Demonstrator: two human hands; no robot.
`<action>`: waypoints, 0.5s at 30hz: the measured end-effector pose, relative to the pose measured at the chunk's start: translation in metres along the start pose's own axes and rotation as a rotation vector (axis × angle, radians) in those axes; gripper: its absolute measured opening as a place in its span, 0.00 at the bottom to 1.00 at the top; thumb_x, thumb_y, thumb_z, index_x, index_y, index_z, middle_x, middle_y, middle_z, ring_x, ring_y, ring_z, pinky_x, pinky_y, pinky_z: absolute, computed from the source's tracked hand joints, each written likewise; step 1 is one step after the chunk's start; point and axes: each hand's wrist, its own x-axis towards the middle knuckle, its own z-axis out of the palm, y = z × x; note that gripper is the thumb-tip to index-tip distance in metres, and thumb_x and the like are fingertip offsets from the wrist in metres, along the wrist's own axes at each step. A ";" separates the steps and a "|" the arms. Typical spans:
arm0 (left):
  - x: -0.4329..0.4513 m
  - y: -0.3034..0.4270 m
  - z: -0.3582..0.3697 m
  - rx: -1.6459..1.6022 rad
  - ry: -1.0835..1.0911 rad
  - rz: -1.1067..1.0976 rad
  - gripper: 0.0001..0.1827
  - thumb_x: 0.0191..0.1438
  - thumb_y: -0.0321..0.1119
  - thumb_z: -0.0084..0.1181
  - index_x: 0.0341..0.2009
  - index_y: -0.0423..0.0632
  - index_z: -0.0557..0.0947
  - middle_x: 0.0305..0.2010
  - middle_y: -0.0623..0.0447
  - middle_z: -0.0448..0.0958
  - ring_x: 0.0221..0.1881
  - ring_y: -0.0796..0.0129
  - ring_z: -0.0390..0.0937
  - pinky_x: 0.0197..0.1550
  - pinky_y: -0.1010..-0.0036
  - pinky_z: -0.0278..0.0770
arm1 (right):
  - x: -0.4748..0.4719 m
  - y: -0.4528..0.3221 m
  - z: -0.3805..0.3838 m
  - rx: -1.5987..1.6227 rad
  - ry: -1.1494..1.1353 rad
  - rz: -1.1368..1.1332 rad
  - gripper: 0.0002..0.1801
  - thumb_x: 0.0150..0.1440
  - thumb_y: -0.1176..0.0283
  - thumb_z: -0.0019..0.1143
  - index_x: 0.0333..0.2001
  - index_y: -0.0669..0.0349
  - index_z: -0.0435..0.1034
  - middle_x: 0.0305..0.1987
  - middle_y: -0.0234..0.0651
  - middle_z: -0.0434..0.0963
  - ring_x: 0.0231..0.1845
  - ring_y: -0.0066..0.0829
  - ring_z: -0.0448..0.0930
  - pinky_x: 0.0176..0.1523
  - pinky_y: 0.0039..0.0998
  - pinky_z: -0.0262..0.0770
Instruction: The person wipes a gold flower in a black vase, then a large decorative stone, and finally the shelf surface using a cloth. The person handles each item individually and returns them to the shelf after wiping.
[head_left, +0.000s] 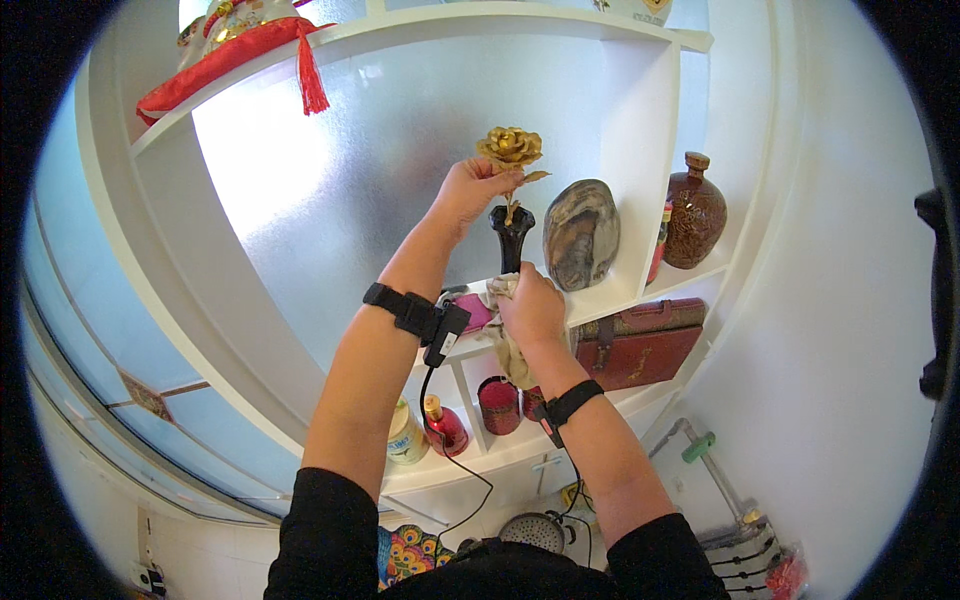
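A gold artificial rose (511, 145) is pinched just below its bloom by my left hand (474, 187). Its stem goes down into the flared mouth of a dark, slender vase (511, 247). Lower down, my right hand (534, 311) grips the vase, with a pale, crumpled cloth (512, 360) bunched in the same hand and hanging below it. The vase's lower part is hidden behind that hand and the cloth. Just left of the cloth, a pink object (472, 311) lies on the shelf, partly covered by my left wrist's strap device.
An oval polished stone (583, 235) stands right of the vase. Beyond a divider is a brown ceramic bottle (696, 214). Below are a dark red case (645, 345), a red bottle (446, 427) and a can (406, 435). A red cushion (225, 67) with a tassel lies above.
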 end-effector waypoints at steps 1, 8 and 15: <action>0.000 -0.001 0.001 -0.009 -0.007 0.000 0.10 0.49 0.36 0.65 0.33 0.44 0.83 0.30 0.57 0.80 0.30 0.76 0.72 0.37 0.79 0.67 | 0.000 0.000 0.000 -0.005 -0.007 0.000 0.26 0.42 0.62 0.69 0.42 0.61 0.67 0.35 0.42 0.78 0.41 0.44 0.78 0.44 0.42 0.73; -0.011 -0.002 -0.010 -0.034 -0.059 -0.034 0.24 0.49 0.45 0.66 0.46 0.45 0.78 0.41 0.59 0.77 0.42 0.77 0.69 0.44 0.77 0.62 | 0.000 0.000 0.001 0.011 0.031 -0.010 0.25 0.42 0.61 0.68 0.41 0.61 0.67 0.36 0.42 0.79 0.41 0.44 0.78 0.44 0.42 0.73; -0.046 -0.044 -0.019 0.020 -0.035 -0.030 0.54 0.42 0.48 0.71 0.66 0.40 0.56 0.61 0.37 0.65 0.62 0.53 0.64 0.65 0.62 0.57 | 0.000 -0.001 -0.001 -0.023 -0.008 0.005 0.25 0.43 0.61 0.68 0.42 0.61 0.68 0.35 0.42 0.79 0.41 0.44 0.79 0.44 0.42 0.74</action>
